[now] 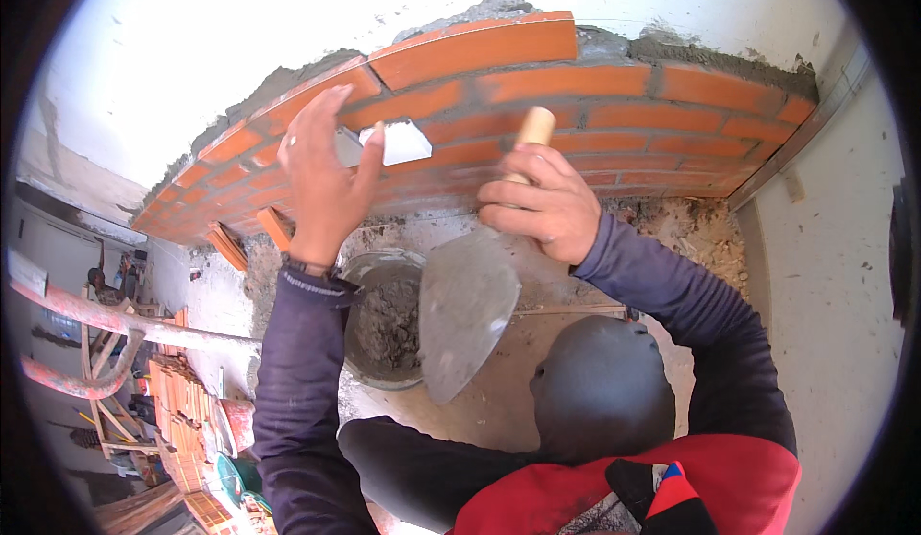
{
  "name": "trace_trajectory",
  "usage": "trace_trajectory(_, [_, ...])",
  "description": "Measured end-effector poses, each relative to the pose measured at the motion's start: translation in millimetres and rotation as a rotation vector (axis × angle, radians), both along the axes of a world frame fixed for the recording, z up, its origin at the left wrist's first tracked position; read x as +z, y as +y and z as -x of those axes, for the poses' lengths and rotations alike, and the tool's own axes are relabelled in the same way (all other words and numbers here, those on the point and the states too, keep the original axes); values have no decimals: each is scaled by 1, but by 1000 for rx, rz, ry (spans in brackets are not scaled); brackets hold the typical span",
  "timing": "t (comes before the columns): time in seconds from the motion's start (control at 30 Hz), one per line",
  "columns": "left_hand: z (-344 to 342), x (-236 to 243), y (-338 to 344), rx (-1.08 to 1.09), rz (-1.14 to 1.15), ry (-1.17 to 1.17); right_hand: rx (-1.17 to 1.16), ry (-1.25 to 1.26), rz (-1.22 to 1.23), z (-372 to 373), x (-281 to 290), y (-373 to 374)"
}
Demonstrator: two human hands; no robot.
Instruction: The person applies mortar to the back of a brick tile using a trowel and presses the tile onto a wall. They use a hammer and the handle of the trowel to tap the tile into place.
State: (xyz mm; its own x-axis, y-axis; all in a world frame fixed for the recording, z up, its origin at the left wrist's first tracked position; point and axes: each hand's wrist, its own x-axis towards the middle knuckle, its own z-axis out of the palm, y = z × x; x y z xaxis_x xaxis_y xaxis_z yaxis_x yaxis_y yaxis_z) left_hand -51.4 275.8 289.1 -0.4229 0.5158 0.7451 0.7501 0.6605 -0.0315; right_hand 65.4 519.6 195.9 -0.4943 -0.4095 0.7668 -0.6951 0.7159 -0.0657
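Note:
My left hand (328,175) is raised in front of the brick wall (566,82), its fingers and thumb spread apart. Just behind the thumb shows a white, straight-edged piece (407,142) against the bricks, partly covered by that hand; whether they touch is unclear. My right hand (545,197) is wrapped around the wooden handle of a trowel (470,309), and the broad grey blade points down toward me. Left of the blade stands a round bucket (357,367) with grey mortar (391,324) inside. Along the top course lies one long orange brick (475,50), with fresh mortar to its right.
Loose brick pieces (226,245) lean at the wall's foot on the left. A red and white metal tube frame (144,324) juts in from the left. Behind it are stacked bricks (180,401) and timber. A pale side wall (825,247) bounds the right.

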Motion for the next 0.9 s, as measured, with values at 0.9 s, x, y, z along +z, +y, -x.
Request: trace_trajectory(0.9, [28, 18, 154, -235, 266, 50, 132, 96, 14, 29, 10, 57])
